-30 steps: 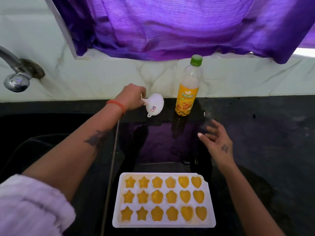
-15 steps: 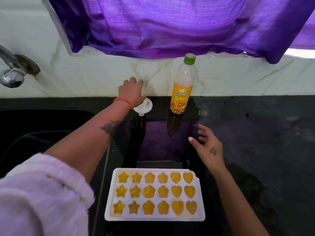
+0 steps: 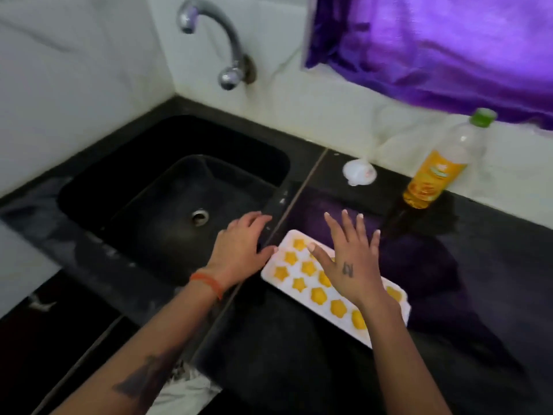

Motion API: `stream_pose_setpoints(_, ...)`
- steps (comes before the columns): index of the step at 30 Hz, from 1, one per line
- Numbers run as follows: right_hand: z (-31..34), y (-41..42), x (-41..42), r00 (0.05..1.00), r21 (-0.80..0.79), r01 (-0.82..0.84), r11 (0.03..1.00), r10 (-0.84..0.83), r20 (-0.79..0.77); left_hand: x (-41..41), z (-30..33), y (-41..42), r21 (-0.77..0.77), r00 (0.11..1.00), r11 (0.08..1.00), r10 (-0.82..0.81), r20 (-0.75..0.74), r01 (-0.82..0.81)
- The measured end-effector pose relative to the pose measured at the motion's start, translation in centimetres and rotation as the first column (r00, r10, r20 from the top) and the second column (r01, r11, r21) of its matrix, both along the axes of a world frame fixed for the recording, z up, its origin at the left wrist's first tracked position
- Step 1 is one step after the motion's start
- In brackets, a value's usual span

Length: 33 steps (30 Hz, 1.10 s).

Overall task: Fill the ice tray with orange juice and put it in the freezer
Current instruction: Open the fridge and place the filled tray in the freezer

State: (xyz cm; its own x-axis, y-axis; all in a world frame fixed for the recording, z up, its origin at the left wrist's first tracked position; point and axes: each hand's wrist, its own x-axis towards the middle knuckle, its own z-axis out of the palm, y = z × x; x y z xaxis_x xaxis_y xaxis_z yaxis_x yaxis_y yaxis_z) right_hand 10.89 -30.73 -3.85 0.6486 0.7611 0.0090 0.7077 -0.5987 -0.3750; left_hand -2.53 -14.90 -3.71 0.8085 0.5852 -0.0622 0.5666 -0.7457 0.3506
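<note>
A white ice tray (image 3: 278, 266) lies on the black counter, its star, flower and heart cells full of orange juice. My left hand (image 3: 239, 247) hovers at the tray's left end, fingers relaxed, holding nothing. My right hand (image 3: 350, 256) is spread flat above the middle of the tray and hides several cells. The orange juice bottle (image 3: 440, 169) with a green cap stands at the back by the wall, nearly empty. A white funnel (image 3: 359, 173) lies on the counter to its left.
A black sink (image 3: 167, 199) with a drain is set into the counter left of the tray, under a chrome tap (image 3: 215, 40). A purple curtain (image 3: 434, 46) hangs above the white backsplash. The black counter (image 3: 478, 280) extends to the right.
My left hand left the funnel and came back to the tray's left end. My right hand moved over the tray. The view swung left, bringing the sink and tap in.
</note>
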Motion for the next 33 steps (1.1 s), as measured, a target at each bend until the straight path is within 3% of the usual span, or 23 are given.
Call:
stream_pose_setpoints(4,-0.5,2.6,-5.3,0.97,-0.027,-0.241,0.97,0.24,-0.041,-8.1,-1.0,-0.3,-0.03,0.986,0.985,0.168,0.012,-0.168)
stream_pose_setpoints(10,-0.6,5.8,-14.4,0.831,-0.05,-0.554,0.831,0.549,-0.086,-20.5,-2.2,-2.6,-0.064,0.905,0.907,0.419,0.073,-0.415)
stream_pose_setpoints(18,-0.2,7.5,-32.6,0.563,0.009,-0.808,0.589,0.777,-0.281,-41.2,-3.3,-9.0,-0.133,0.683,0.688,0.725,0.09,-0.713)
stream_pose_setpoints(21,-0.1,6.6,-40.0,0.462,0.06,-0.856,0.514,0.811,-0.359,-48.6,-3.5,-12.7,-0.166,0.565,0.573,0.82,0.098,-0.803)
stream_pose_setpoints(25,-0.5,5.2,-49.5,0.29,0.072,-0.938,0.34,0.879,-0.377,-57.9,-3.4,-18.6,-0.181,0.364,0.379,0.925,0.113,-0.908)
stream_pose_setpoints(33,-0.8,1.3,-67.0,-0.13,0.067,-0.991,-0.112,0.895,-0.426,-70.3,-3.1,-30.8,-0.216,-0.146,-0.107,0.973,0.176,-0.971)
